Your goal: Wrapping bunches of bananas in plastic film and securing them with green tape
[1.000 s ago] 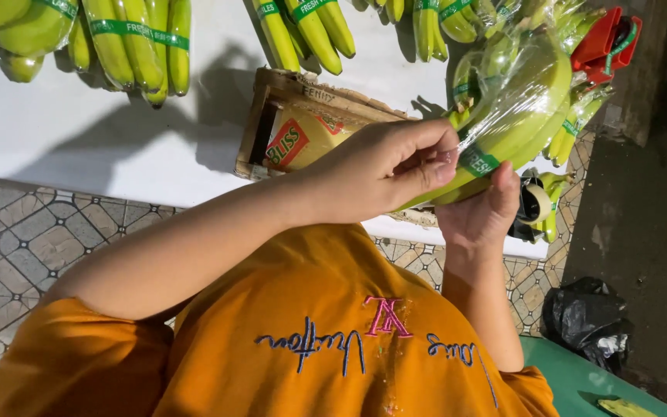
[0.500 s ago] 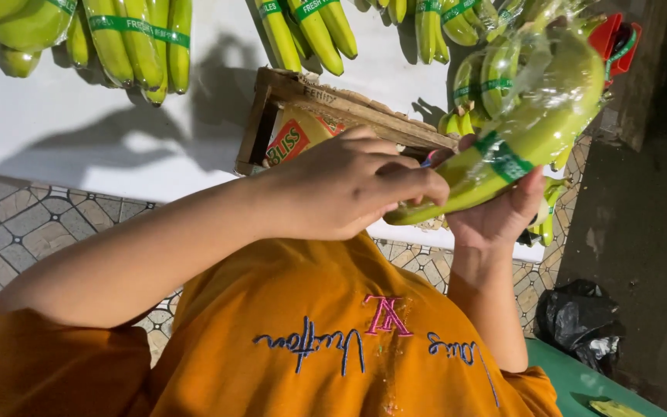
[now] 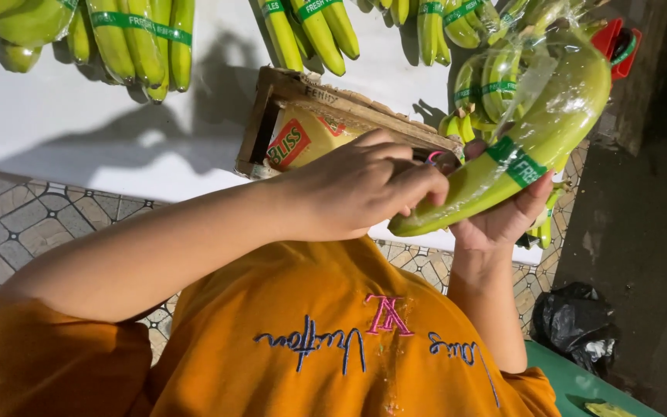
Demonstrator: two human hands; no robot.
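A large green banana, wrapped in clear plastic film with a green band round it, is held slanting over the table edge. My right hand cups it from below, fingers round its lower half. My left hand reaches across from the left, and its fingertips pinch the banana's lower tip, where something small and pink shows. Whether they grip film or fruit I cannot tell. My orange shirt fills the lower part of the view.
A worn cardboard box holding a yellow packet lies on the white table. Bunches of banded green bananas lie along the far side. A red tape dispenser is far right. A black bag sits on the floor.
The banana has swung from lying close under my left hand to slanting up to the right. My left hand has slid down to its lower tip.
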